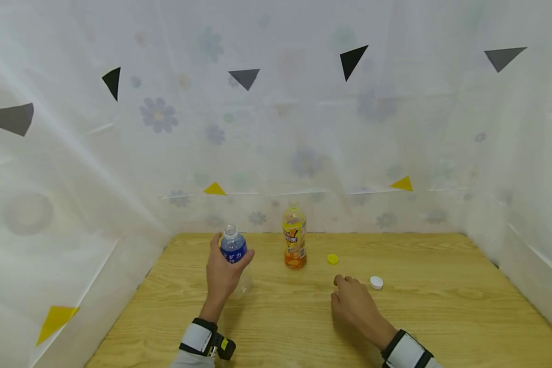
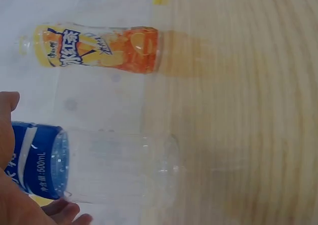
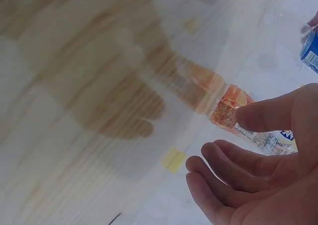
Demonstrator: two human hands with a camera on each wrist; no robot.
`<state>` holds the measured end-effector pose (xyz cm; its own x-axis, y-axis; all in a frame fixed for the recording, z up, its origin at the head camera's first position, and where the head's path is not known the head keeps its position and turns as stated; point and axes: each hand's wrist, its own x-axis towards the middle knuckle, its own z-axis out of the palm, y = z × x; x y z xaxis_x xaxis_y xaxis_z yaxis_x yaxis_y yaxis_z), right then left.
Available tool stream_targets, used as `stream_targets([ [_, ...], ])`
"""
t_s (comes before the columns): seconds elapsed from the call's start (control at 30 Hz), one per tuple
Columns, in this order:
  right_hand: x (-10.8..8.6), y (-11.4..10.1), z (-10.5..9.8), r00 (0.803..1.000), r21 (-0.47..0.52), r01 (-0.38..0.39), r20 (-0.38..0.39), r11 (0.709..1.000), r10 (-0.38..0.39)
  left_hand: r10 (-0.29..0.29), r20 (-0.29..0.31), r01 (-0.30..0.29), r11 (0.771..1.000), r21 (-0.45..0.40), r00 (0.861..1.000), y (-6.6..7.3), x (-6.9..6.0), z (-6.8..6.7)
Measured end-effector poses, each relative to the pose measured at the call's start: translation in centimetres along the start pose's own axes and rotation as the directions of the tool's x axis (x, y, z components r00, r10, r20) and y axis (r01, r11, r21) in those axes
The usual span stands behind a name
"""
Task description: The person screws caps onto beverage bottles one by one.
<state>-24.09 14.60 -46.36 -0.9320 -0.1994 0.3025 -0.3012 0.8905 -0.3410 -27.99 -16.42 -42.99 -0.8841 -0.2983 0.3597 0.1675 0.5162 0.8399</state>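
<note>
My left hand [image 1: 222,276] grips a clear plastic bottle with a blue label [image 1: 233,251] around its upper part. The mouth of this bottle has no cap, and its lower half is see-through. Whether its base touches the table, I cannot tell. To its right stands an iced tea bottle [image 1: 295,240] with a yellow and orange label, upright and also uncapped. My right hand [image 1: 355,305] hovers over the table with loosely bent fingers and holds nothing. Just right of it lies a white bottle cap [image 1: 376,282]; a yellow bottle cap [image 1: 332,259] lies farther back.
The wooden table [image 1: 441,317] ends at a pale, flower-patterned sheet [image 1: 303,128] behind and at both sides. Black, grey and yellow triangles mark the sheet. A strap is around each wrist, and a small camera [image 1: 225,348] sits on the left one.
</note>
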Motion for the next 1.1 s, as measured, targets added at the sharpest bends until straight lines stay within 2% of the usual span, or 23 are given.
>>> stream_targets([
  [0.17, -0.2, 0.1, 0.0, 1.0, 0.018, -0.021, 0.012, 1.0, 0.021, -0.032, -0.003, 0.032, 0.999, -0.009, 0.999, -0.6, -0.3, 0.7],
  [0.47, -0.1, 0.3, 0.1, 1.0, 0.034, -0.027, 0.017, 0.999, 0.027, -0.025, -0.036, 0.026, 1.0, 0.009, 0.999, -0.9, -0.2, 1.0],
  [0.77, -0.4, 0.3, 0.3, 1.0, 0.049, -0.022, 0.022, 0.999, 0.021, -0.035, -0.021, 0.036, 0.999, 0.008, 0.999, -0.8, -0.1, 1.0],
  [0.93, -0.4, 0.3, 0.4, 0.999, 0.051, -0.028, 0.026, 0.998, 0.026, -0.025, -0.009, 0.025, 0.999, 0.026, 1.0, -0.3, -0.2, 1.2],
  [1.1, -0.2, 0.2, 0.4, 0.998, 0.058, -0.042, 0.043, 0.997, 0.04, 0.021, 0.025, -0.022, 0.999, 0.025, 0.999, 1.0, -0.4, 1.5],
])
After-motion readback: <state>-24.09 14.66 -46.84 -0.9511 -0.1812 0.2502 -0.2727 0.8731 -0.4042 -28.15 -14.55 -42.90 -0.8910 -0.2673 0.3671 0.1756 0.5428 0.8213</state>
